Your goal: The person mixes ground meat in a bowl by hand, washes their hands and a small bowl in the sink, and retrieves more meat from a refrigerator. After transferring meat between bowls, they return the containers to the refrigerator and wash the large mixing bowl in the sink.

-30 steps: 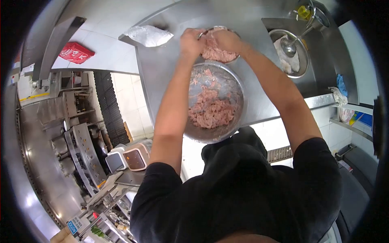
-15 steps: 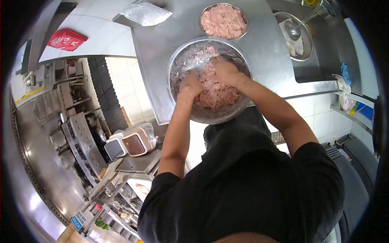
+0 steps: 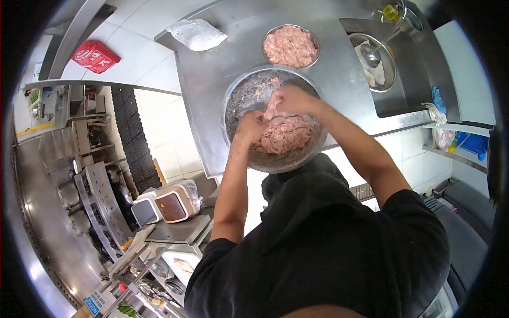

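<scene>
A large steel mixing bowl (image 3: 237, 95) holds a mound of raw pink minced meat (image 3: 286, 135), with smears and scraps clinging to its inner wall. Both of my hands are inside it. My right hand (image 3: 292, 100) is closed on a pale pink clump of meat, raised a little above the mound. Just left of the mound, my left hand (image 3: 251, 126) has its fingers curled against the meat, their tips partly hidden. Behind this bowl stands a smaller steel bowl (image 3: 265, 56) filled with similar pink meat.
The steel counter (image 3: 204, 90) bears a clear plastic bag (image 3: 197, 34) at its back left. At right, a sink (image 3: 408, 95) contains a metal bowl (image 3: 393, 79) with a ladle (image 3: 372, 54) over it. A red packet (image 3: 96, 56) lies at upper left. White containers (image 3: 175, 204) stand behind my left arm.
My right hand has come up out of the mound, lifting a clump of meat. My left hand's fingers have drawn in. The camera view has shifted, so the counter appears lower.
</scene>
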A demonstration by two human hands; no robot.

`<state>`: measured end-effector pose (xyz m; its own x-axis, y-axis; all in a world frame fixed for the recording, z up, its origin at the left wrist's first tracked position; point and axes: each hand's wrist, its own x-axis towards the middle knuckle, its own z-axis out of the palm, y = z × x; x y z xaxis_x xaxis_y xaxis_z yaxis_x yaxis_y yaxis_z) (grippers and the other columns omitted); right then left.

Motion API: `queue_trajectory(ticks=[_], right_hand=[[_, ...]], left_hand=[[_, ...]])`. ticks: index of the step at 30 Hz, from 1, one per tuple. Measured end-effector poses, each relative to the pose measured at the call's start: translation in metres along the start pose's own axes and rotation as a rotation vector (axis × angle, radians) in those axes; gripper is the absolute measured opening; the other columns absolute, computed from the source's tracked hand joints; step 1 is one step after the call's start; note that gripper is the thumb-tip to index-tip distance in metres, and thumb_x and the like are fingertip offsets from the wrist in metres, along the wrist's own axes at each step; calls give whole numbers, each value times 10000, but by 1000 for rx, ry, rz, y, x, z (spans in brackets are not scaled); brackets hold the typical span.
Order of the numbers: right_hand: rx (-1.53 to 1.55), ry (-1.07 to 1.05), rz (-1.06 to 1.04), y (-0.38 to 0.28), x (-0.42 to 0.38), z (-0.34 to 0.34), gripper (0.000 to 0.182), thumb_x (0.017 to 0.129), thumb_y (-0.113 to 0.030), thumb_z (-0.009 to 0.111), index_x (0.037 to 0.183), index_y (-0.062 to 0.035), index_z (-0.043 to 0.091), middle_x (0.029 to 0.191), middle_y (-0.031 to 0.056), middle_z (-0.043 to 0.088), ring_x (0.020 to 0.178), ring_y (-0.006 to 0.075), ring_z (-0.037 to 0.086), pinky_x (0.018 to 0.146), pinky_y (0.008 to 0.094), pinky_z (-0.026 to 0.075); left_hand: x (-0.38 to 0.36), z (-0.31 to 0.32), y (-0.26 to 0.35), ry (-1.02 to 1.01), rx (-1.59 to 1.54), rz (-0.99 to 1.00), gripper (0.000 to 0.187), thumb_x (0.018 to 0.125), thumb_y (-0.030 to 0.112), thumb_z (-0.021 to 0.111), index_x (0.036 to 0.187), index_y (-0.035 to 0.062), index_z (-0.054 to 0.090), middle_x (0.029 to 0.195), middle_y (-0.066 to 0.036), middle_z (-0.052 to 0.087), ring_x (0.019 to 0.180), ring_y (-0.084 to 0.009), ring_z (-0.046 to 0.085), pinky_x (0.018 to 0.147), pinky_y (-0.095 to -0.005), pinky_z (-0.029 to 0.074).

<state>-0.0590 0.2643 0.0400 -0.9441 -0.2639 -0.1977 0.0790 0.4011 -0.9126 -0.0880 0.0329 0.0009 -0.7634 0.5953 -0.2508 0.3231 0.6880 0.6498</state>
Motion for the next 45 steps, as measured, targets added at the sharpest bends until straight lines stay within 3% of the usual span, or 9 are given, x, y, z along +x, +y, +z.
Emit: queue_trajectory(ticks=[6, 11, 15, 18, 20, 27, 35, 39, 45], right_hand=[[-96, 260, -55, -34, 12, -94, 228, 896, -168, 655, 1059, -10, 653, 991, 62, 702, 854, 114, 649, 758, 290, 532], [-428, 536, 5, -38, 31, -150, 288, 923, -230, 635, 1095, 1, 634, 989, 99, 702, 870, 198, 660, 807, 324, 527], [-744, 299, 140, 8, 63, -167, 399, 906, -338, 590, 1111, -6, 674, 1075, 206, 694, 962, 360, 665, 872, 451, 507], [-761, 348, -22, 19, 78, -175, 363, 931, -312, 568, 1098, -8, 676, 1069, 203, 692, 965, 361, 663, 860, 455, 509], [-754, 555, 54, 9, 84, -175, 328, 944, -289, 580, 1083, -6, 667, 1082, 188, 681, 998, 358, 649, 872, 463, 497], [-941, 261, -142, 52, 90, -152, 297, 887, -307, 650, 925, -13, 655, 918, 207, 675, 885, 418, 636, 798, 475, 510], [-616, 327, 241, 29, 74, -194, 237, 869, -259, 643, 897, -26, 672, 906, 162, 703, 862, 354, 668, 794, 468, 515], [-1214, 292, -67, 54, 66, -183, 250, 890, -267, 616, 921, -27, 681, 909, 165, 709, 872, 340, 676, 783, 470, 515], [-728, 417, -11, 25, 77, -145, 316, 905, -295, 606, 1016, -9, 682, 947, 205, 694, 895, 373, 664, 783, 474, 513]], left_hand=[[7, -27, 25, -162, -301, -82, 457, 862, 237, 711, 1263, 33, 629, 1153, -201, 688, 1005, -273, 704, 864, -373, 540], [40, -20, 32, 7, -208, -65, 599, 830, 331, 746, 1307, 6, 588, 1131, -214, 688, 994, -292, 704, 878, -377, 537], [59, -2, 31, 126, -186, -94, 484, 824, 305, 731, 1196, 8, 643, 1073, -238, 684, 1009, -387, 653, 918, -432, 496], [93, 44, 21, 584, -53, 20, 385, 819, 279, 747, 1057, -13, 665, 982, -218, 695, 927, -369, 670, 837, -424, 514], [107, 64, 21, 466, -376, -33, 307, 812, 243, 756, 953, -9, 654, 895, -193, 691, 848, -343, 672, 773, -416, 519], [136, 116, 31, 443, -747, -197, 274, 814, 212, 763, 891, 13, 592, 716, -115, 646, 690, -250, 654, 657, -391, 521], [131, 117, 48, 498, -293, -306, 165, 769, 166, 691, 861, 43, 632, 842, -199, 683, 823, -382, 677, 775, -491, 534], [121, 100, 51, 412, -314, -286, 169, 753, 141, 674, 883, 36, 650, 828, -196, 689, 816, -394, 678, 764, -464, 547], [64, 29, 63, 442, -484, -86, 127, 753, 124, 694, 820, 27, 645, 674, -137, 653, 698, -248, 679, 652, -346, 524]])
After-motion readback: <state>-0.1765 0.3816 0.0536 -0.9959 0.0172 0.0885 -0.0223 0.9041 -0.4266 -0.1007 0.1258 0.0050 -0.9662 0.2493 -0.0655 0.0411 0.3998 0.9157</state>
